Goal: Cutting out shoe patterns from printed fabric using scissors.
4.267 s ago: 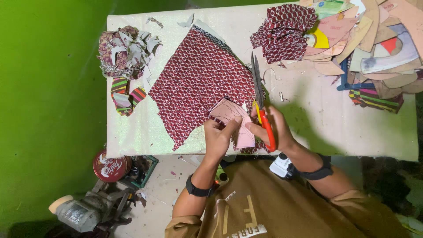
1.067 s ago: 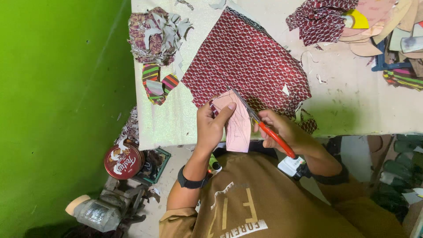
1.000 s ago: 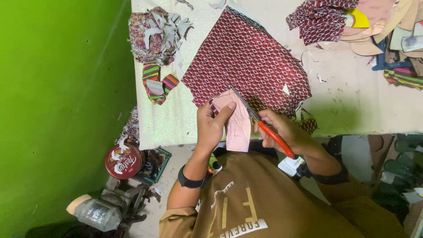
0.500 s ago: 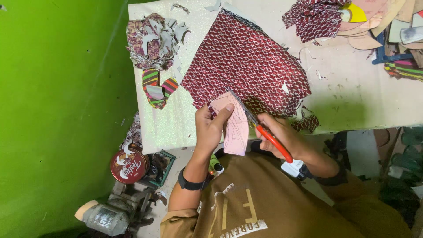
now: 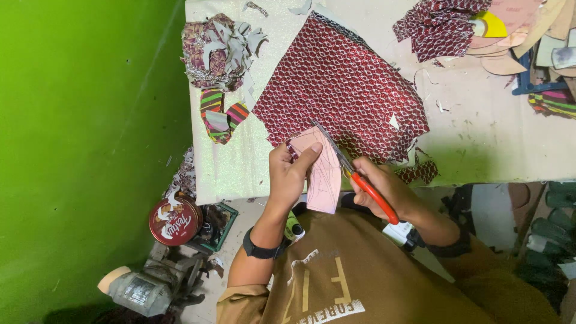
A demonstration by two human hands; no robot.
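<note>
Scissors [image 5: 354,171] have crept further up the pink pattern piece [image 5: 324,174]; left hand [image 5: 288,177] pinches its left edge over the tabletop [image 5: 240,168] rim, right hand [image 5: 384,189] wrapped on red handles, blades pointing up-left along its right edge.

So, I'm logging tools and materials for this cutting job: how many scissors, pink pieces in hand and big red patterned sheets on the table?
Scissors, in the right hand: 1
Pink piece, in the left hand: 1
Red patterned sheet: 1
Total: 3
</note>
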